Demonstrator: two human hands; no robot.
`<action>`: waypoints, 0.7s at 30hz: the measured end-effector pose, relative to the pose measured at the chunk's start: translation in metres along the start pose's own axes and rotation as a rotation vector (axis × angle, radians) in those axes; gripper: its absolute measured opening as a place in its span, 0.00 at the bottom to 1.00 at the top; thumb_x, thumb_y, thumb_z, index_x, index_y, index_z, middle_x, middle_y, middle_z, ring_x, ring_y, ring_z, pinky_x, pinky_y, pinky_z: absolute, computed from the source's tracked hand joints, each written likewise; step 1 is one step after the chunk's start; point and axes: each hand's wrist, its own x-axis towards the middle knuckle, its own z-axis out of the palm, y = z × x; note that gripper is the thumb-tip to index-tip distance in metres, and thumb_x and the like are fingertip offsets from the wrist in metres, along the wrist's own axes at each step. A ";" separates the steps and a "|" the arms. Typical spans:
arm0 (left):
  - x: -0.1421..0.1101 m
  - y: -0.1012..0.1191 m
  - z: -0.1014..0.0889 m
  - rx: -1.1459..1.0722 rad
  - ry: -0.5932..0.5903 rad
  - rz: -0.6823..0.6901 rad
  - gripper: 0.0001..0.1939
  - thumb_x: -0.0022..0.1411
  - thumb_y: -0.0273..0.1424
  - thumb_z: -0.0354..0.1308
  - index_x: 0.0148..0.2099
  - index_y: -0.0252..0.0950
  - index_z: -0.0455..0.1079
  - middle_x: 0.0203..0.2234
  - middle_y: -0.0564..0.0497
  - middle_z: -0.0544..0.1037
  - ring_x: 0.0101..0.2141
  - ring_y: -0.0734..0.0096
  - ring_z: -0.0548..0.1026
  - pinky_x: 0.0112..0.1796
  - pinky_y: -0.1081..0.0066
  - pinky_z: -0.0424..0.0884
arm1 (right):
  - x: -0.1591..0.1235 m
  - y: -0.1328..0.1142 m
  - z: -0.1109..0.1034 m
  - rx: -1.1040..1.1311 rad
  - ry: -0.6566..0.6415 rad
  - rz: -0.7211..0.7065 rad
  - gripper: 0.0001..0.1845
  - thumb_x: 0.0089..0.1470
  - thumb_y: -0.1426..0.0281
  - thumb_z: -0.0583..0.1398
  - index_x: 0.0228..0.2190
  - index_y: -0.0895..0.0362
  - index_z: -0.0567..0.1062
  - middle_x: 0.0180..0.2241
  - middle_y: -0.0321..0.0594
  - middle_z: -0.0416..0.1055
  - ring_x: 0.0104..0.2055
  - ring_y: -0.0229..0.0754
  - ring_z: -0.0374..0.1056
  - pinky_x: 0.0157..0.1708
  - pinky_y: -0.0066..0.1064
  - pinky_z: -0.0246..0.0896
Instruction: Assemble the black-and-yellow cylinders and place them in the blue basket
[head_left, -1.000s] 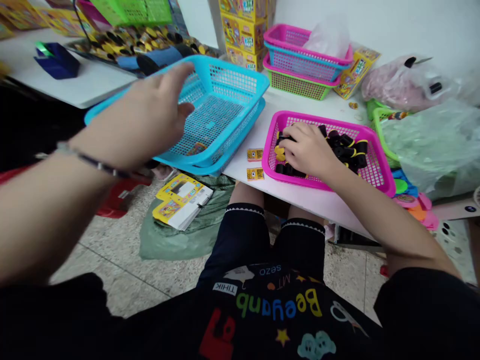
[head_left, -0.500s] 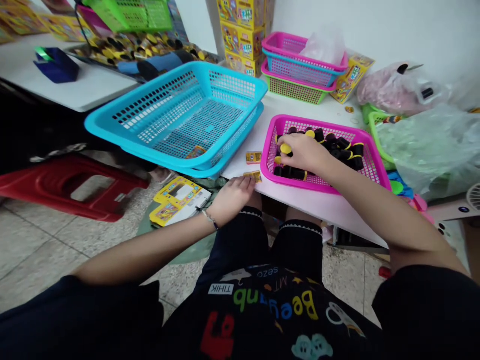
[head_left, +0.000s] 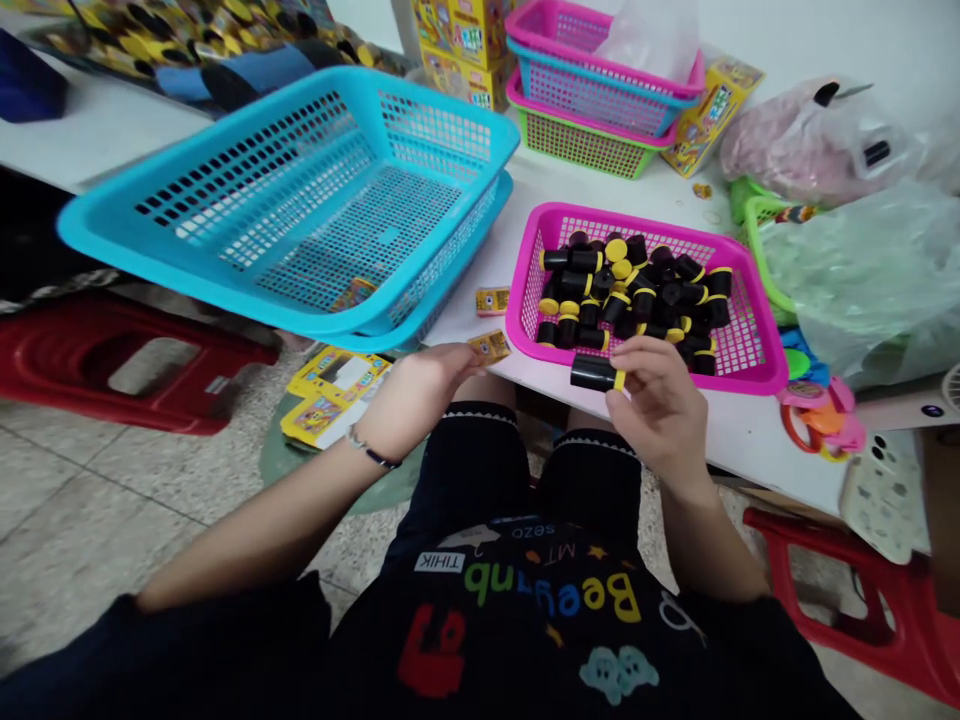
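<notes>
In the middle of the frame, the left hand [head_left: 420, 395] pinches one yellow packet [head_left: 489, 347] by its near end, at the edge of the table [head_left: 780, 465]. To the right of it, the right hand [head_left: 664, 405] pinches a black tube [head_left: 592, 373] at its yellow cap [head_left: 619, 380]. This tube lies nearly level, in front of the near rim of the pink basket [head_left: 769, 365]. The tube and the packet are apart, so they are not joined yet.

About how far it is: one tube is out, in the fingers, but many other tubes [head_left: 643, 303] lie inside the pink basket. A second packet [head_left: 493, 301] lies on the table, just beside this basket. At the left, the blue basket [head_left: 97, 225] has some small yellow piece [head_left: 354, 294] in its near corner; I cannot tell exactly what it is.
</notes>
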 end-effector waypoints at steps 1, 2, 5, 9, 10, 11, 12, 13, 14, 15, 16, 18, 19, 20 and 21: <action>-0.007 0.004 0.002 -0.123 0.083 -0.031 0.12 0.74 0.35 0.58 0.43 0.35 0.81 0.38 0.45 0.87 0.38 0.59 0.86 0.41 0.68 0.80 | -0.008 0.002 0.002 0.023 0.023 0.044 0.13 0.60 0.74 0.63 0.45 0.48 0.78 0.47 0.41 0.71 0.45 0.40 0.74 0.40 0.34 0.76; -0.013 0.009 0.005 -0.248 0.150 -0.069 0.12 0.73 0.37 0.60 0.44 0.36 0.82 0.39 0.45 0.88 0.38 0.61 0.86 0.42 0.68 0.81 | -0.014 0.004 0.004 0.040 0.036 0.080 0.12 0.60 0.73 0.63 0.45 0.48 0.78 0.47 0.41 0.70 0.45 0.40 0.73 0.39 0.34 0.76; -0.028 0.031 0.016 -0.642 0.163 -0.167 0.14 0.68 0.42 0.67 0.45 0.35 0.83 0.39 0.46 0.88 0.36 0.64 0.87 0.41 0.70 0.83 | -0.025 0.007 0.009 0.088 0.009 0.141 0.12 0.60 0.72 0.64 0.45 0.48 0.78 0.48 0.41 0.69 0.46 0.40 0.74 0.42 0.35 0.77; -0.031 0.057 0.029 -0.985 -0.034 -0.245 0.21 0.62 0.49 0.71 0.39 0.33 0.83 0.33 0.44 0.88 0.32 0.62 0.87 0.36 0.70 0.84 | -0.025 0.002 0.011 0.118 -0.045 0.170 0.11 0.60 0.70 0.65 0.45 0.47 0.78 0.49 0.40 0.69 0.48 0.41 0.74 0.43 0.36 0.77; -0.031 0.061 0.031 -1.005 -0.060 -0.266 0.22 0.63 0.50 0.71 0.37 0.33 0.82 0.31 0.45 0.88 0.31 0.62 0.87 0.34 0.71 0.83 | -0.023 -0.001 0.010 0.100 -0.043 0.169 0.11 0.61 0.69 0.64 0.46 0.47 0.77 0.49 0.40 0.69 0.48 0.41 0.73 0.42 0.36 0.77; -0.030 0.063 0.032 -0.999 -0.072 -0.276 0.22 0.64 0.50 0.70 0.36 0.33 0.81 0.29 0.46 0.87 0.30 0.63 0.87 0.33 0.72 0.83 | -0.021 -0.004 0.009 0.075 -0.036 0.166 0.11 0.61 0.68 0.64 0.46 0.46 0.77 0.49 0.41 0.69 0.48 0.42 0.73 0.42 0.37 0.77; -0.030 0.064 0.032 -0.977 -0.082 -0.270 0.22 0.65 0.50 0.69 0.36 0.33 0.80 0.28 0.47 0.87 0.29 0.65 0.86 0.32 0.74 0.81 | -0.020 -0.007 0.007 0.048 -0.025 0.160 0.10 0.61 0.67 0.64 0.46 0.46 0.76 0.49 0.41 0.69 0.48 0.42 0.73 0.42 0.38 0.77; -0.030 0.065 0.033 -0.949 -0.089 -0.246 0.22 0.67 0.49 0.68 0.36 0.34 0.80 0.28 0.48 0.87 0.29 0.66 0.86 0.32 0.75 0.81 | -0.018 -0.010 0.006 0.022 -0.014 0.151 0.10 0.62 0.66 0.63 0.46 0.46 0.76 0.49 0.41 0.70 0.48 0.43 0.73 0.42 0.39 0.77; -0.030 0.064 0.033 -0.922 -0.100 -0.210 0.21 0.68 0.49 0.66 0.37 0.34 0.80 0.29 0.49 0.87 0.30 0.67 0.87 0.33 0.75 0.80 | -0.017 -0.013 0.005 0.000 -0.005 0.145 0.10 0.62 0.65 0.63 0.46 0.46 0.75 0.49 0.41 0.70 0.47 0.43 0.73 0.42 0.39 0.77; -0.031 0.064 0.034 -0.901 -0.115 -0.166 0.21 0.70 0.49 0.64 0.38 0.35 0.81 0.30 0.49 0.88 0.31 0.67 0.87 0.34 0.76 0.80 | -0.017 -0.014 0.004 -0.015 0.000 0.145 0.10 0.62 0.64 0.63 0.46 0.45 0.75 0.49 0.42 0.70 0.46 0.44 0.73 0.42 0.40 0.77; -0.031 0.063 0.034 -0.887 -0.134 -0.125 0.22 0.72 0.50 0.61 0.40 0.35 0.81 0.31 0.49 0.88 0.32 0.67 0.87 0.35 0.76 0.80 | -0.017 -0.016 0.004 -0.022 0.002 0.147 0.10 0.63 0.63 0.63 0.47 0.45 0.75 0.49 0.42 0.70 0.46 0.44 0.73 0.42 0.40 0.77; -0.033 0.061 0.037 -0.871 -0.151 -0.069 0.27 0.77 0.51 0.53 0.43 0.35 0.82 0.32 0.48 0.88 0.33 0.68 0.87 0.36 0.74 0.80 | -0.017 -0.017 0.003 0.004 0.006 0.153 0.10 0.64 0.62 0.62 0.47 0.44 0.75 0.49 0.42 0.71 0.45 0.44 0.73 0.40 0.40 0.77; -0.034 0.060 0.038 -0.860 -0.147 -0.051 0.30 0.78 0.52 0.49 0.44 0.34 0.82 0.33 0.47 0.88 0.33 0.67 0.87 0.38 0.73 0.81 | -0.018 -0.017 0.004 0.037 0.003 0.162 0.10 0.64 0.62 0.62 0.47 0.44 0.76 0.49 0.41 0.71 0.44 0.44 0.73 0.39 0.40 0.77; -0.034 0.059 0.039 -0.847 -0.140 -0.036 0.33 0.79 0.53 0.45 0.44 0.34 0.82 0.34 0.46 0.88 0.34 0.66 0.86 0.39 0.72 0.81 | -0.018 -0.017 0.004 0.075 -0.004 0.174 0.10 0.64 0.61 0.63 0.47 0.44 0.76 0.48 0.41 0.71 0.44 0.44 0.73 0.38 0.39 0.78; -0.035 0.059 0.041 -0.834 -0.136 -0.015 0.36 0.79 0.55 0.42 0.45 0.34 0.82 0.35 0.45 0.88 0.35 0.66 0.86 0.40 0.71 0.80 | -0.019 -0.018 0.004 0.113 -0.015 0.190 0.10 0.64 0.60 0.63 0.47 0.44 0.76 0.47 0.41 0.71 0.42 0.43 0.73 0.37 0.39 0.78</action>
